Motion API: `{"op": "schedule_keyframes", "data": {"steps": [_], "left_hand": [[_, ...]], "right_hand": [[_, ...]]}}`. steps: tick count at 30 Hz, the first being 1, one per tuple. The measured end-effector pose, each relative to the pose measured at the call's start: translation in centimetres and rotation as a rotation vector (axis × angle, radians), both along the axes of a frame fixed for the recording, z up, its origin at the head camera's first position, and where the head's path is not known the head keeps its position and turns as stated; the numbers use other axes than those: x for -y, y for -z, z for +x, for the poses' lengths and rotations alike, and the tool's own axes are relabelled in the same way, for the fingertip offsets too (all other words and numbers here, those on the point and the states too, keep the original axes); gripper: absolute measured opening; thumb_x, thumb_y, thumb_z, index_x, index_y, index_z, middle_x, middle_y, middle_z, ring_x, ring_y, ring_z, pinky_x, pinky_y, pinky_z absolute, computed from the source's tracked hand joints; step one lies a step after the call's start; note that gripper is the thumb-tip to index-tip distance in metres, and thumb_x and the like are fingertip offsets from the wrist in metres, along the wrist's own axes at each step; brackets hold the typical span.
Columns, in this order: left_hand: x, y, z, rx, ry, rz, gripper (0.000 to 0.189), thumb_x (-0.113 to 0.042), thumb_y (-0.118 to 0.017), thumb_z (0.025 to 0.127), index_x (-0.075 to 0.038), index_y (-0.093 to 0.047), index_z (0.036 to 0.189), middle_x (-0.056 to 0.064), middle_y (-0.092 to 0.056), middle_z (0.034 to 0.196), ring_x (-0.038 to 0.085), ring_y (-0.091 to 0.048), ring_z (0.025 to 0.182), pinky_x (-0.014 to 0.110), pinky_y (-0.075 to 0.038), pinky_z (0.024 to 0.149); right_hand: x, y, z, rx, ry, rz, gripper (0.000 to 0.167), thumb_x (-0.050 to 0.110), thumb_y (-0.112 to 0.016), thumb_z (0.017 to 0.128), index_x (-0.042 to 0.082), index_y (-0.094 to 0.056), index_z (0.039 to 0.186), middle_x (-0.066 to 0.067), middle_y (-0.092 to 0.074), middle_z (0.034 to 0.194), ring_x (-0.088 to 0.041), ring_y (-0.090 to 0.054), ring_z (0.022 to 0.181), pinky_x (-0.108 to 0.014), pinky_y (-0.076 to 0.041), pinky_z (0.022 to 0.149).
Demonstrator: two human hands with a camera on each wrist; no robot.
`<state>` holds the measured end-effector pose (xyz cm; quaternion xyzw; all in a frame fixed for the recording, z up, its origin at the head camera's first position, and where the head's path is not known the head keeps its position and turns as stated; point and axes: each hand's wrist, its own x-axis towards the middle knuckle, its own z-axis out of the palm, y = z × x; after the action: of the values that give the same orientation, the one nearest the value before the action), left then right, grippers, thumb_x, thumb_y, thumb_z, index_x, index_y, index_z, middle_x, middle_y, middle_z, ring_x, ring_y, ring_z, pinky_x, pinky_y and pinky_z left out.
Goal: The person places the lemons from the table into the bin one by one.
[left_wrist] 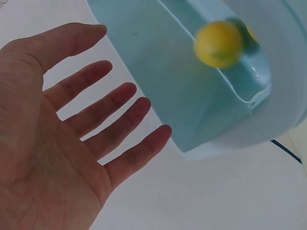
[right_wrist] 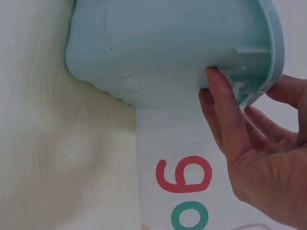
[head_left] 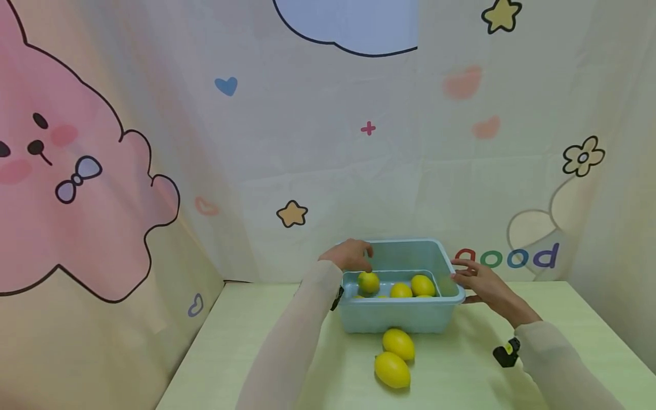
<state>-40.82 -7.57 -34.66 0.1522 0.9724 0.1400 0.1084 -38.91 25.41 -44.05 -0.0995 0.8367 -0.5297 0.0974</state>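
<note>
My left hand (head_left: 349,255) is over the left side of a light blue plastic bin (head_left: 394,318), its fingers spread apart and holding nothing. Just below those fingertips, inside the bin, is a yellow lemon (head_left: 368,283); the left wrist view shows this lemon (left_wrist: 218,44) slightly blurred and apart from the hand. At the bin's right end my right hand (head_left: 486,289) grips the rim, thumb over the edge and fingers (right_wrist: 225,108) against the outer wall. Several other lemons (head_left: 422,285) lie on the bin floor, partly hidden by the front wall.
Two lemons, a nearer one (head_left: 392,370) and a farther one (head_left: 398,344), lie on the pale wooden table (head_left: 461,376) in front of the bin. A printed cloth backdrop (head_left: 328,142) hangs close behind the bin, with side cloths at the left and right.
</note>
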Motion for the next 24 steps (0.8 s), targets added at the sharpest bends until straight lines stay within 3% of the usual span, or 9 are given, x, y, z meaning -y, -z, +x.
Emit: {"op": "schedule_keyframes", "data": {"steps": [8, 13, 24], "left_hand": [[-0.2, -0.7, 0.8, -0.079, 0.097, -0.062, 0.048, -0.037, -0.063, 0.094, -0.027, -0.053, 0.139, -0.003, -0.052, 0.146, 0.018, -0.053, 0.126, 0.039, -0.049, 0.104], [0.1, -0.7, 1.5, -0.163, 0.150, -0.092, 0.049, -0.039, -0.062, 0.094, -0.026, -0.052, 0.140, -0.002, -0.052, 0.145, 0.017, -0.052, 0.128, 0.038, -0.046, 0.108], [1.5, -0.2, 4.3, -0.250, 0.205, -0.029, 0.050, -0.040, -0.062, 0.094, -0.028, -0.051, 0.141, -0.002, -0.047, 0.149, 0.020, -0.052, 0.129, 0.038, -0.049, 0.105]], "right_hand": [[0.0, 0.0, 0.1, -0.001, 0.005, -0.003, 0.068, 0.032, -0.052, 0.102, 0.003, -0.021, 0.155, -0.034, -0.039, 0.145, -0.048, -0.051, 0.127, -0.047, -0.060, 0.084], [0.1, 0.0, 0.1, -0.003, 0.003, -0.007, 0.069, 0.032, -0.053, 0.101, 0.003, -0.022, 0.155, -0.034, -0.039, 0.146, -0.048, -0.052, 0.126, -0.047, -0.060, 0.083], [0.1, -0.2, 0.2, 0.006, 0.009, -0.011, 0.069, 0.032, -0.054, 0.101, 0.002, -0.022, 0.155, -0.034, -0.038, 0.145, -0.048, -0.052, 0.125, -0.047, -0.060, 0.084]]}}
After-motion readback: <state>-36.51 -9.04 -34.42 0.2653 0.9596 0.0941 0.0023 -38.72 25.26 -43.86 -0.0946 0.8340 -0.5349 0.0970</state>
